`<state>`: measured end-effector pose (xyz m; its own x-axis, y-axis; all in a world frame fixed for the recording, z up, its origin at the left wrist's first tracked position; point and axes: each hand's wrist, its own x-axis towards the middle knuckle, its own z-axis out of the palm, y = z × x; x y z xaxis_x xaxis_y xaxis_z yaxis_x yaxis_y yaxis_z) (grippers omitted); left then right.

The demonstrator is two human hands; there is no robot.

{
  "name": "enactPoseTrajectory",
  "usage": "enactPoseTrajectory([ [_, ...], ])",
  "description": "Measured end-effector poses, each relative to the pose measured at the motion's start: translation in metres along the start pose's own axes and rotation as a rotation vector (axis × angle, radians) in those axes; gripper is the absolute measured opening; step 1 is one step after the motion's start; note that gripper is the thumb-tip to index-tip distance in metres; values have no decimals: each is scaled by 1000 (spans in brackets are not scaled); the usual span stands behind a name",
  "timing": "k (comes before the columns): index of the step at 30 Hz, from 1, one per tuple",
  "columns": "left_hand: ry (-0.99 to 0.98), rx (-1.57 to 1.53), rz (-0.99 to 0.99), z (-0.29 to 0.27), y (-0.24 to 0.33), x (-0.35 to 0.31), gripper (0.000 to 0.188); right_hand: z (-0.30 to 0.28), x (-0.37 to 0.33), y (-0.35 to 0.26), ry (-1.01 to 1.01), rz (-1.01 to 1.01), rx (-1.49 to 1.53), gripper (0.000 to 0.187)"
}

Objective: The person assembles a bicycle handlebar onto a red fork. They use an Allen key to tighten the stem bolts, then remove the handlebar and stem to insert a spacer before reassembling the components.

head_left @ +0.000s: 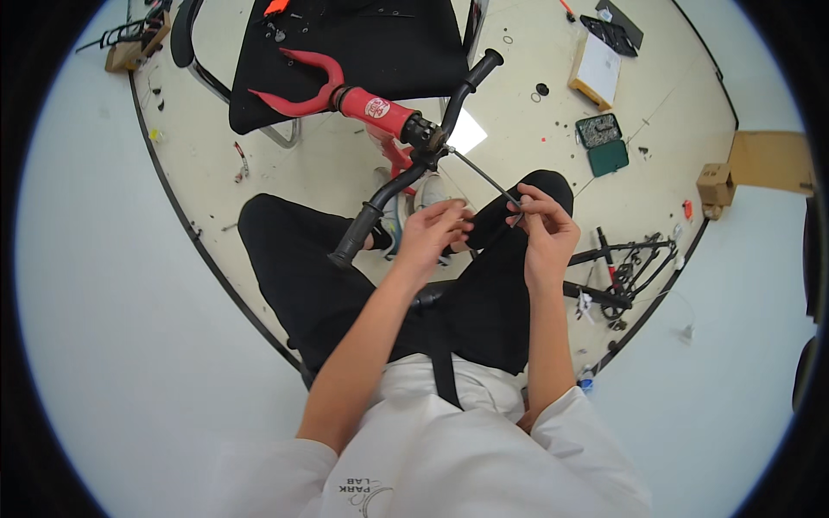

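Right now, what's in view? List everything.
chair: one, black, top
handlebar: one, black, upper centre
fork: one, red, partly over chair
rod: one, grey, right of handlebar
case: one, green, right floor
bike frame: one, black, lower right
boxes: at least two, brown, far right, upper left
board: one, white-topped, upper right
sheet: one, white, past handlebar
small parts: many, mixed, chair and floor
shoes: two, pale, below handlebar
trousers: one pair, black, lower centre
shirt: one, white, bottom
left hand: one, bare, centre
right hand: one, bare, on rod

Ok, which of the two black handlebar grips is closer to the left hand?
The lower-left grip, just left of the left hand. The other grip is at the handlebar's upper-right end, beside the chair seat, clearly farther away.
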<state>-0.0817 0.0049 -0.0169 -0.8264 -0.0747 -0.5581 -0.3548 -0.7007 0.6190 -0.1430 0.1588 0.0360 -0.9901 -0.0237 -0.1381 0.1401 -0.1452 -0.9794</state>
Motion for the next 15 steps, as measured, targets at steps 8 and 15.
enactPoseTrajectory([
  [8,7,-15,66,63,31,12,18,6,0,-4,43,112,121,9],
  [15,111,-85,45,68,30,12,15,-8,-7,-5,-64,334,254,19],
])
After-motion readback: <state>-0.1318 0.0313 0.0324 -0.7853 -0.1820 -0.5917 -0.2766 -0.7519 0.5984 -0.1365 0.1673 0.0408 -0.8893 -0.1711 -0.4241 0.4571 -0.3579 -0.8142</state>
